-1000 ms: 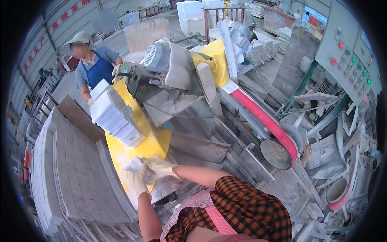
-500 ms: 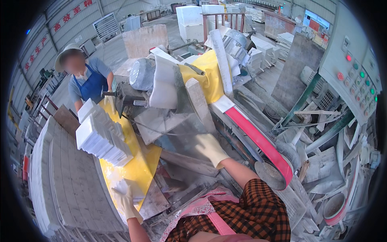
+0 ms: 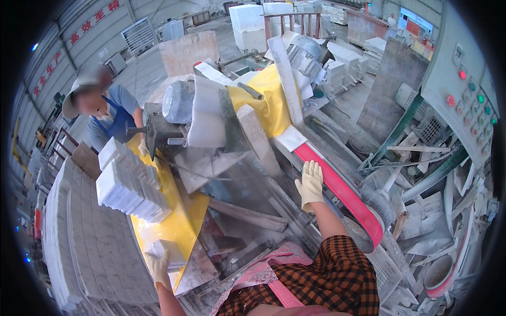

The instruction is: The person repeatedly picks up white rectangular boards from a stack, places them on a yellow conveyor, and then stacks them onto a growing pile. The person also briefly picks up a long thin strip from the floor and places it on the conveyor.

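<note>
One small white stone block (image 3: pixel 158 247) under left hand (image 3: pixel 159 267).

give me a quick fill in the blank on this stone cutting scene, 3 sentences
1. The right hand lies flat beside a long strip coloured ____ on the machine's rail.
2. The left hand reaches to a small white block at the near end of the sloping ____ chute.
3. A stack of white stone tiles sits on that chute, and both hands wear pale ____.

Missing words: red; yellow; gloves
</note>
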`<state>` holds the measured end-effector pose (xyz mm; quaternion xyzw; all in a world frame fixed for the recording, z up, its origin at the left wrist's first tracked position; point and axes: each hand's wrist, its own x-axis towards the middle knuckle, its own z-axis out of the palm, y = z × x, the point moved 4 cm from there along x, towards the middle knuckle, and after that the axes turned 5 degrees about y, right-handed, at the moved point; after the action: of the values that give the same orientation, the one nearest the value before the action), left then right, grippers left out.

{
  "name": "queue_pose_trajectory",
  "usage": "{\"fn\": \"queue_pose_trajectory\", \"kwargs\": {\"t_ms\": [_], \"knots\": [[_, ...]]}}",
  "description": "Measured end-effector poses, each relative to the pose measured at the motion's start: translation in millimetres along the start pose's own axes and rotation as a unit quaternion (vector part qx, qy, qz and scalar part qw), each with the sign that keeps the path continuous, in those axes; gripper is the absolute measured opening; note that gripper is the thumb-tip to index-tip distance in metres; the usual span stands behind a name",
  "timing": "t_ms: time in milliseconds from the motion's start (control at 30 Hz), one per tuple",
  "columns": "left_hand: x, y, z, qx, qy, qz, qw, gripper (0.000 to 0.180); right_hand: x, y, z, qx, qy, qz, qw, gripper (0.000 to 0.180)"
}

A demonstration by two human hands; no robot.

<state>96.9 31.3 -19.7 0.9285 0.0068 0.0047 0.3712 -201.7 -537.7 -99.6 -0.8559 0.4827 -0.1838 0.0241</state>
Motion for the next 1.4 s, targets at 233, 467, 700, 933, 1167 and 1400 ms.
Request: {"fn": "queue_pose_trajectory", "kwargs": {"t_ms": [233,467,700,933,1167,1400], "knots": [[-4,17,2,0.176,0.050,0.042,0.982,0.100,0,2,-1,-0.030,0.002,0.001,1.000,0.088],[-17,27,3,0.133,0.090,-0.052,0.986,0.099,-2,-1,-1,-0.061,0.007,0.026,0.998,0.084],[-17,33,0,0.167,0.060,-0.085,0.980,0.114,37,13,-17,-0.021,0.001,-0.033,0.999,0.039],[-21,33,1,0.156,0.089,-0.055,0.982,0.106,121,-5,-2,0.007,0.137,-0.081,0.987,0.062],[-10,9,2,0.168,0.087,-0.062,0.980,0.110,175,-26,28,0.000,-0.100,0.010,0.995,0.100],[-13,11,1,0.159,0.078,-0.088,0.980,0.109,184,-36,37,-0.009,-0.074,0.000,0.997,0.098]]}}
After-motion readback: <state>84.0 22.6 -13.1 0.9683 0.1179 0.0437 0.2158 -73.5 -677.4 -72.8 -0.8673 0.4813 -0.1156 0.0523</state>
